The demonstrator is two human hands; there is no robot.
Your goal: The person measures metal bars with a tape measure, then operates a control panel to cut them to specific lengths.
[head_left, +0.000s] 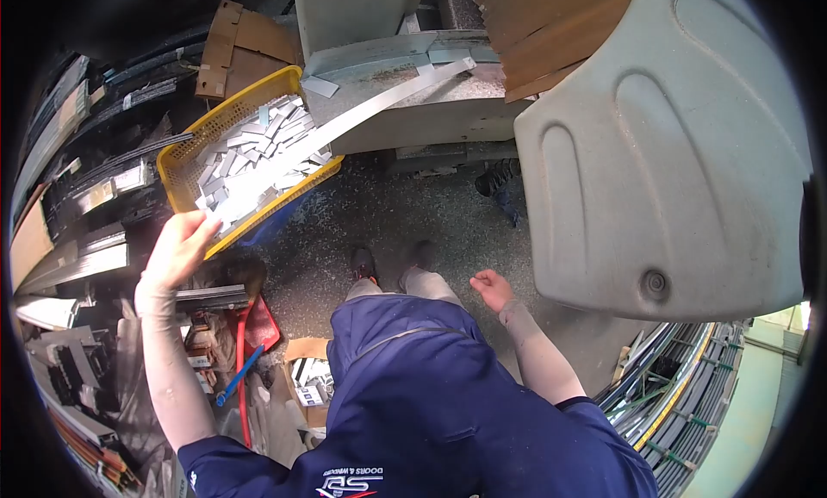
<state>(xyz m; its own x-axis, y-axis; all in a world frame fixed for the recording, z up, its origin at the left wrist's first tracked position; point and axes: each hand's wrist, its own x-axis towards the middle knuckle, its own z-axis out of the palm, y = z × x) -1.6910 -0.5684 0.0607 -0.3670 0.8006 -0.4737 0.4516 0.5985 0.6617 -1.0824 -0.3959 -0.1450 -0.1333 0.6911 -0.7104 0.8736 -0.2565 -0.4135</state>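
Note:
My left hand (179, 250) grips the near end of a long, flat white strip (375, 108). The strip runs up and to the right, over a yellow plastic basket (312, 181), and its far end lies above the grey metal bed of a machine (405, 123). Inside the basket is a heap of short white cut pieces (250, 145). My right hand (491, 289) hangs beside my body over the floor, fingers curled in, with nothing visible in it.
A large moulded grey cover (663, 171) fills the right side. Racks of long profiles (112, 183) stand at left, more profiles (689, 403) at lower right. A red dustpan (261, 326) and a cardboard box of pieces (307, 351) are by my left side. Debris speckles the floor (345, 209).

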